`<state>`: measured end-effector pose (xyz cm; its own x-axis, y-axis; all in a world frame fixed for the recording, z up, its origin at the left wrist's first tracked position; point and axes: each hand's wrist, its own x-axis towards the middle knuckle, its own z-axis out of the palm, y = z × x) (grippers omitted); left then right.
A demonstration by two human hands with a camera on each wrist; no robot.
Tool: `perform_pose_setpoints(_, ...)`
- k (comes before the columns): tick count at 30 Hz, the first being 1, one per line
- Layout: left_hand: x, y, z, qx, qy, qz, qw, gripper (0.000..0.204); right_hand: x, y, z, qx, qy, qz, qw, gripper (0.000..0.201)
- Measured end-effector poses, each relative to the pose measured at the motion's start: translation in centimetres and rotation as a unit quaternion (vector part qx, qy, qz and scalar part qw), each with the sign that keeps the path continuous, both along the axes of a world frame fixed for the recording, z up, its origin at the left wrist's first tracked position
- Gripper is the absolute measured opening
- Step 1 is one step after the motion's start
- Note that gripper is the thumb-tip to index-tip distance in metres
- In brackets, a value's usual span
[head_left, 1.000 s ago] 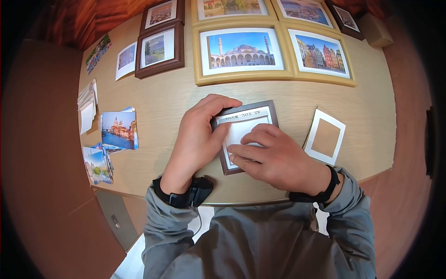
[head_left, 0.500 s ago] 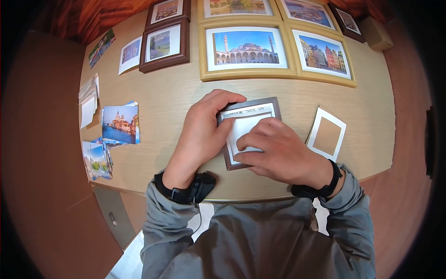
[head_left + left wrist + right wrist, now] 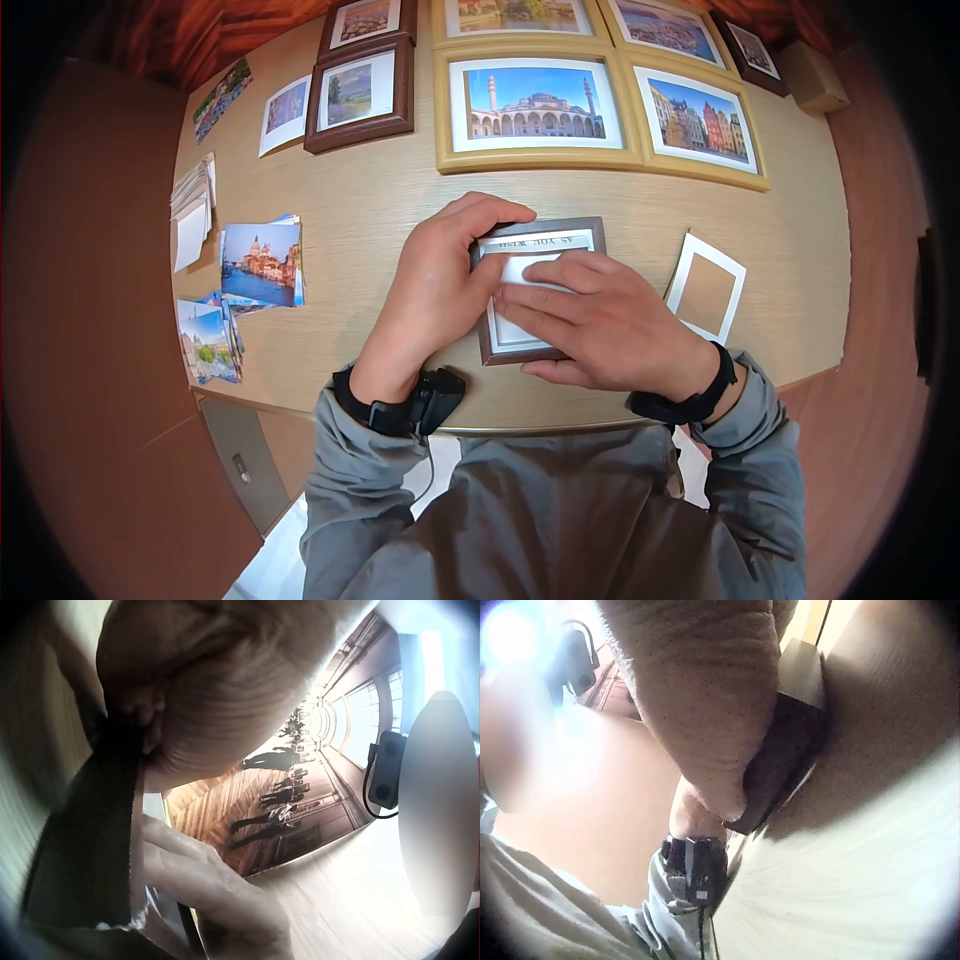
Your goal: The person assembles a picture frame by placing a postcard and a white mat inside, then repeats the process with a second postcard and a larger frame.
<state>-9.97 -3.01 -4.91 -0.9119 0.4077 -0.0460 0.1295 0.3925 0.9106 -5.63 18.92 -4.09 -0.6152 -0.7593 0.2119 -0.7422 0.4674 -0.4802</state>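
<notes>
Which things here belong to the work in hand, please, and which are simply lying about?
In the job:
small dark frame
white piece inside it
perhaps the white-bordered card

Seemingly lying about:
gold frames
other dark frames
loose photo piles

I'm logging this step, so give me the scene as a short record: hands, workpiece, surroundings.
left hand: grips the small dark frame
right hand: lies over the white panel inside the frame
lettering: "AS YOU WISH", along the frame's far side
right of frame: white-bordered card, lying apart
left on table: two photo piles
far on table: yellow-framed pictures, dark-framed pictures
</notes>
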Motion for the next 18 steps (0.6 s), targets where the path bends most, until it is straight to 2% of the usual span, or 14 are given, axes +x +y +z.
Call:
perform_pose_setpoints(8,-0.1,-0.1,-0.1,-0.005,0.003,-0.009,1.0,0.039,0.9,-0.7,-0.1,0.026,0.037,-0.033,0.998,0.067)
perform_pose_setpoints(11,-0.2,-0.4,-0.5,0.026,0.013,-0.012,0.999,0.039,1.2,-1.0,-0.1,0.028,0.043,-0.052,0.997,0.068)
perform_pose_setpoints(14,-0.2,-0.7,-0.3,0.044,0.015,-0.031,0.998,0.039,1.3,-1.3,-0.2,0.013,0.018,-0.085,0.996,0.072)
perform_pose_setpoints(16,-0.3,-0.8,0.2,0.044,-0.005,-0.041,0.998,0.039,1.2,-1.4,0.2,0.013,-0.039,-0.097,0.994,0.078)
perform_pose_setpoints(18,-0.3,-1.1,0.4,0.046,-0.016,-0.052,0.997,0.037,1.3,-1.6,0.2,0.034,-0.03,-0.098,0.994,0.079)
